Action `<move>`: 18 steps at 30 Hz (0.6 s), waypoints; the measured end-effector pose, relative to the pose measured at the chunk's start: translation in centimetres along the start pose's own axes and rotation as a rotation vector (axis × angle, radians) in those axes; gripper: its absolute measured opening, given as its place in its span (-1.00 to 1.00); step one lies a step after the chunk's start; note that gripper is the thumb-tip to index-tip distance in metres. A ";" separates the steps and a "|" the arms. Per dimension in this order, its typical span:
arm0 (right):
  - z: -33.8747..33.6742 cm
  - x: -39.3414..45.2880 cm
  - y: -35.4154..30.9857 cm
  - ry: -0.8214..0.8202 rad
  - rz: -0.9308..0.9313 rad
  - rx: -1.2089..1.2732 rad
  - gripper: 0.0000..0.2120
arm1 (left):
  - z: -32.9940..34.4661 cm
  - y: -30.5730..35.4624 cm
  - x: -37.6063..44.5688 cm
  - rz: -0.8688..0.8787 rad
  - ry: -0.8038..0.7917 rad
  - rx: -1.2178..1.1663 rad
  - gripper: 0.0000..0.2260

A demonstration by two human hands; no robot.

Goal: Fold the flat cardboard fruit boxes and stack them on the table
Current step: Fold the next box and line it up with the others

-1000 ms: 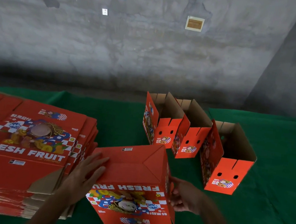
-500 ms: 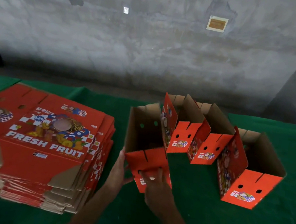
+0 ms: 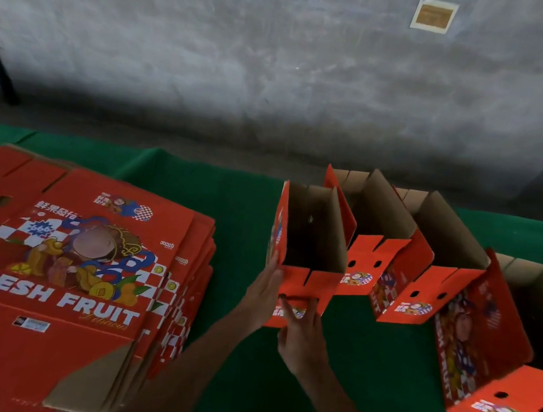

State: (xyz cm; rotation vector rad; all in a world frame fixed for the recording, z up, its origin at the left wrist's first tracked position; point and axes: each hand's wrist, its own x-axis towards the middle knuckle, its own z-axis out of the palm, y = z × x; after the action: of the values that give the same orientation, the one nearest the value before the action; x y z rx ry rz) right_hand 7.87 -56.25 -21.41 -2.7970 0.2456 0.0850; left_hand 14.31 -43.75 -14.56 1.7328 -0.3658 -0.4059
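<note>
Wall: grey concrete wall (image 3: 281,68), dim at its base.
Plaque: framed plaque (image 3: 434,15) high on the wall.
Table: green cloth table (image 3: 362,373) below the wall.

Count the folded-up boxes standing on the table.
4. One at the row's left end, held between the left hand and right hand; one right behind it; a third further right; the fourth nearest right. None seem hidden.

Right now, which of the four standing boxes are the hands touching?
The leftmost box, nearest the flat stack. Left hand and right hand touch it; the other three stand untouched.
</note>
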 end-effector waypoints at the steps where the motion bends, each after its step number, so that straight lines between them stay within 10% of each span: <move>1: -0.7 2.0 0.4 -0.025 0.024 0.032 -0.29 | -0.4 0.5 1.7 -0.035 -0.041 0.112 -0.41; 11: -7.9 8.7 0.7 -0.032 0.016 0.265 -0.79 | -4.9 4.5 11.2 -0.095 -0.276 0.672 -0.29; 18: -6.8 0.2 -10.1 -0.096 -0.208 0.682 -0.58 | -11.5 5.3 0.6 0.056 0.082 1.246 -0.55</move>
State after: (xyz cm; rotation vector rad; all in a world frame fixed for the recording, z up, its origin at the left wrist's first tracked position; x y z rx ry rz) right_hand 10.07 -49.15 -11.79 -2.1162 -0.0420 0.0693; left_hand 20.06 -35.02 -7.29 2.9209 -0.6843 -0.0157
